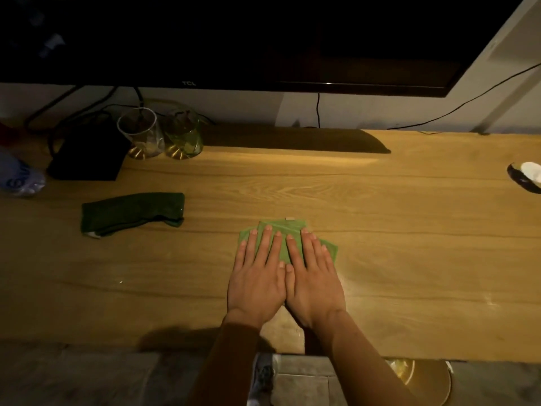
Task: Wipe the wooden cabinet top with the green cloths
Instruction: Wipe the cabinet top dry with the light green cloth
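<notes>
Two green cloths on the wooden cabinet top point(395, 230): light green cloth point(288, 227) mid-surface under my hands, dark green cloth point(131, 212) folded well off to the left, nothing touching it. Two hands on the light one, side by side, thumbs next to each other: left hand point(257, 276) and right hand point(314, 279) both flat, fingers straight, pressing down, no grip. Two glasses back left, clear glass point(140, 133) and green-tinted glass point(184, 134), just beside one black box point(85, 159). One TV point(263, 39) above; bezel reads "TCL".
</notes>
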### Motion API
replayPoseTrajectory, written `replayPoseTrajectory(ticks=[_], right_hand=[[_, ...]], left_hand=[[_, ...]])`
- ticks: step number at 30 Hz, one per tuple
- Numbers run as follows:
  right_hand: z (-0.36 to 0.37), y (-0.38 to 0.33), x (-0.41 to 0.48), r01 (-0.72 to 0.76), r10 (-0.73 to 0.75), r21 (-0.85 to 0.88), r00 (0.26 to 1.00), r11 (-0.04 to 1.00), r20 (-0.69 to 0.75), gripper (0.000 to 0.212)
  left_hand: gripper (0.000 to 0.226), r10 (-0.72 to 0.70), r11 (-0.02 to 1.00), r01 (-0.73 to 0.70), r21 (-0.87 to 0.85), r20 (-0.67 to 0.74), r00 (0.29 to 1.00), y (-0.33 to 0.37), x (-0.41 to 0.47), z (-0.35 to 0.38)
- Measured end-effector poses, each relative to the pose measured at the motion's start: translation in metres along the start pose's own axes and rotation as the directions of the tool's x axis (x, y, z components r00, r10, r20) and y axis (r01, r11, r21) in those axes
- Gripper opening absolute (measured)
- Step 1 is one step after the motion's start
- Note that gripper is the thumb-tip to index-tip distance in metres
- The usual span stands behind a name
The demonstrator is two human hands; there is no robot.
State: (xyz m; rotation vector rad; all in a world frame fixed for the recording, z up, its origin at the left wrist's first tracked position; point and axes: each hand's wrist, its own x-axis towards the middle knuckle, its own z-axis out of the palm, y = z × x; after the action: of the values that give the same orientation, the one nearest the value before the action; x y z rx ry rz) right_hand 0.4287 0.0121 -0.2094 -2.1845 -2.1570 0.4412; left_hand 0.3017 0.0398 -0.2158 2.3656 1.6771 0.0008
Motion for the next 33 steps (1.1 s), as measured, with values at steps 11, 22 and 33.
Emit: replayPoseTrajectory(ticks=[11, 22, 33], right_hand=[[-0.040, 0.043, 0.194, -0.021, 0.020, -0.020, 0.999, 1.000, -0.046, 0.059], [-0.069, 0.060, 0.280, 0.069, -0.056, -0.187, 0.996, 0.980, 0.073, 0.084], [-0.038, 0.049, 0.174, -0.001, 0.000, -0.013, 1.000, 1.000, -0.031, 0.060]], left_hand=[[0.061, 0.040, 0.998, -0.039, 0.045, -0.030, 0.999, -0.016, 0.206, -0.024], [0.065, 0.119, 0.959, -0.137, 0.249, 0.088, 0.989, -0.028, 0.299, -0.033], [0.063, 0.037, 0.997, -0.036, 0.074, -0.020, 0.999, -0.008, 0.187, -0.021]])
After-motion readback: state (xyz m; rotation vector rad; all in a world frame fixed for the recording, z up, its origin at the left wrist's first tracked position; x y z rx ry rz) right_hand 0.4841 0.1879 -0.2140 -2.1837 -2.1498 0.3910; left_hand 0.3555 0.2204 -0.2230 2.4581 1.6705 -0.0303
